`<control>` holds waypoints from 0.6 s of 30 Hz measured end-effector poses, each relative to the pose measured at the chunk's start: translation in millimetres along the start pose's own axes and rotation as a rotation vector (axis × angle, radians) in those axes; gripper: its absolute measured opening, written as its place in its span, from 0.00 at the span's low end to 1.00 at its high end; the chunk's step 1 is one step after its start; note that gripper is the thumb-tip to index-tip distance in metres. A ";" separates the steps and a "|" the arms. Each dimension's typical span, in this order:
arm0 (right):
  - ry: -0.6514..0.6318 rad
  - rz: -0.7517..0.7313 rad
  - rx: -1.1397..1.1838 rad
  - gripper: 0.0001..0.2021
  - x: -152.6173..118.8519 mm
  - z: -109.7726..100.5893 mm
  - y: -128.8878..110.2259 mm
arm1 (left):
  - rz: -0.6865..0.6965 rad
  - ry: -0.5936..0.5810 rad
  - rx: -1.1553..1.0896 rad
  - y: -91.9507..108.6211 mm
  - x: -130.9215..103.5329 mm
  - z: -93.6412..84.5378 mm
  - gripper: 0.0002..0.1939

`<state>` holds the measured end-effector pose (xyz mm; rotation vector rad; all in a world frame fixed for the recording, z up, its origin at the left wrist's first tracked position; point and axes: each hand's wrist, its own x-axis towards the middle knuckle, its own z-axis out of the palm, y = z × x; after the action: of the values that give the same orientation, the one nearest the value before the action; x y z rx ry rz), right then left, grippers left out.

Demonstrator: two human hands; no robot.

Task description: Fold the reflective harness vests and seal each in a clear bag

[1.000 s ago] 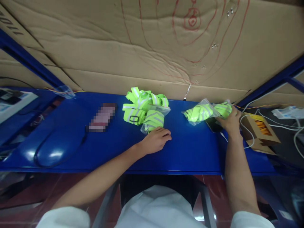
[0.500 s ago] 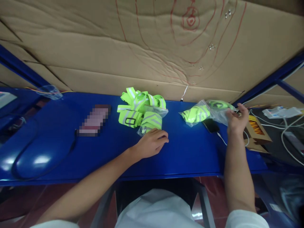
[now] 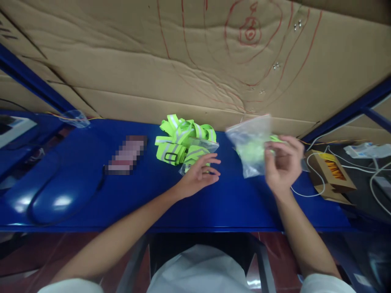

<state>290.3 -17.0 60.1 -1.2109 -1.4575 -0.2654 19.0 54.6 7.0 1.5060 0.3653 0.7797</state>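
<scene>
My right hand [image 3: 285, 165] is closed on a clear plastic bag [image 3: 252, 126], held upright by its right edge. Green shows through the plastic; motion blur hides whether it lies inside or behind. My left hand [image 3: 201, 173] is open and holds nothing, its fingers spread over the table. Just behind it lies a bagged, rolled reflective strap [image 3: 197, 152] in yellow-green with grey stripes. A loose heap of the same reflective straps [image 3: 186, 130] lies beyond, with a black buckle [image 3: 171, 157] on the near roll.
On the blue table [image 3: 152, 203], a pixelated flat object [image 3: 126, 156] lies left with a dark cable. To the right are an open cardboard box [image 3: 330, 175], white cables [image 3: 317, 193] and a white packet [image 3: 363, 149]. A cardboard panel [image 3: 131, 73] with red rings stands behind.
My right hand has moved left and nearer from the bags at the right, bringing up the clear bag. My left hand's fingers have spread. The view has shifted slightly.
</scene>
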 end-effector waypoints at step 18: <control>-0.393 0.648 0.472 0.24 -50.3 60.3 -23.8 | -0.356 0.058 -0.307 9.9 3.6 -3.5 0.24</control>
<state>225.6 -8.9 10.3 -1.3026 -1.2634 0.7522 17.0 58.5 17.2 1.0935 0.5158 0.5660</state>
